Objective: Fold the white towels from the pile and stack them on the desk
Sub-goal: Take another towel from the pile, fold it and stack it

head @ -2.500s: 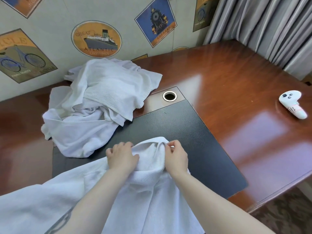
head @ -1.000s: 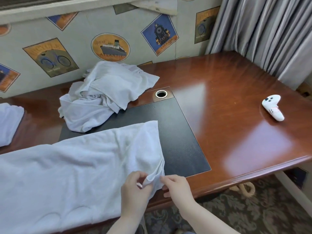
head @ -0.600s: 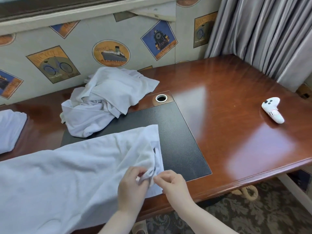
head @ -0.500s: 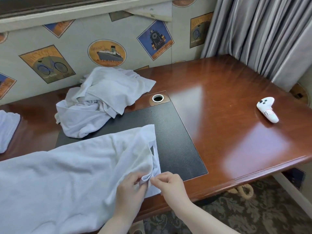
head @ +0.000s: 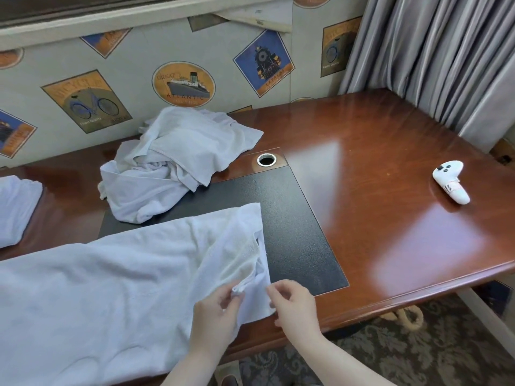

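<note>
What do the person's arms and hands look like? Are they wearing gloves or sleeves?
No gloves and no sleeves in view. Both the left hand and the right hand are bare, and the forearms are bare down to the bottom edge of the picture. No rings, watch or bracelets can be seen on them.

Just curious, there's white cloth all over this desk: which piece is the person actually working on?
The big towel spread flat along the near edge; the left hand pinches its corner. The crumpled pile behind and the towel at far left lie untouched.
</note>
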Demonstrator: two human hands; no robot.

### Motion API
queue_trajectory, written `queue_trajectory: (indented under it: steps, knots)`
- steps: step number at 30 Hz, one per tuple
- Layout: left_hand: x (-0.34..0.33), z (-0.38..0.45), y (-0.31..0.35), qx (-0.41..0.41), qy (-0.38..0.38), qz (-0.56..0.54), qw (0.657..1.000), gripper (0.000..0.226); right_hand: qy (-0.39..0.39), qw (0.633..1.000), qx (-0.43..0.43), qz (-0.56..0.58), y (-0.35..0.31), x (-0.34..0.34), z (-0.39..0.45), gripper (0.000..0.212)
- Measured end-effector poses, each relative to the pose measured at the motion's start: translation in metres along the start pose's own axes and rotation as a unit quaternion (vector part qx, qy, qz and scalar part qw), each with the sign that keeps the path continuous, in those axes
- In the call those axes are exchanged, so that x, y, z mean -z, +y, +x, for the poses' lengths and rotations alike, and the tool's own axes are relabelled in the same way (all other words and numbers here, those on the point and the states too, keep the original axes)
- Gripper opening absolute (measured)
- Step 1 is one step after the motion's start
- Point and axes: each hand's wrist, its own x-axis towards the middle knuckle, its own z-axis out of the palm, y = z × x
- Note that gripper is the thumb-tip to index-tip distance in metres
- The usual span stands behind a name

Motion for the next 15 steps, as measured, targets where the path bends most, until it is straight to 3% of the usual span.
queue_trajectory:
  steps: [2,5,9,11,13,15]
  knots:
    - [0.000,0.005,0.002,0.013,0.049,-0.025,0.998,0.024,0.032,0.993,-0.052,-0.101,0.010,0.003,0.004,0.011]
    - [0.001,0.008,0.002,0.024,0.083,-0.043,0.995,0.024,0.003,0.967,-0.049,-0.250,0.015,-0.002,0.011,0.024]
    - [0.005,0.011,0.002,0.018,0.158,-0.020,0.987,0.017,-0.027,0.957,-0.041,-0.286,0.004,-0.010,0.013,0.007]
    - [0.007,0.011,0.005,-0.019,0.187,0.003,0.982,0.021,-0.048,0.967,-0.034,-0.248,-0.001,-0.011,0.011,0.005]
    - [0.009,0.011,0.011,-0.049,0.208,0.002,0.977,0.029,-0.074,0.990,-0.046,-0.108,-0.011,-0.008,0.004,0.007]
    - [0.008,0.009,0.016,-0.069,0.214,0.002,0.974,0.034,-0.104,0.991,-0.073,0.042,-0.022,-0.004,-0.006,0.008]
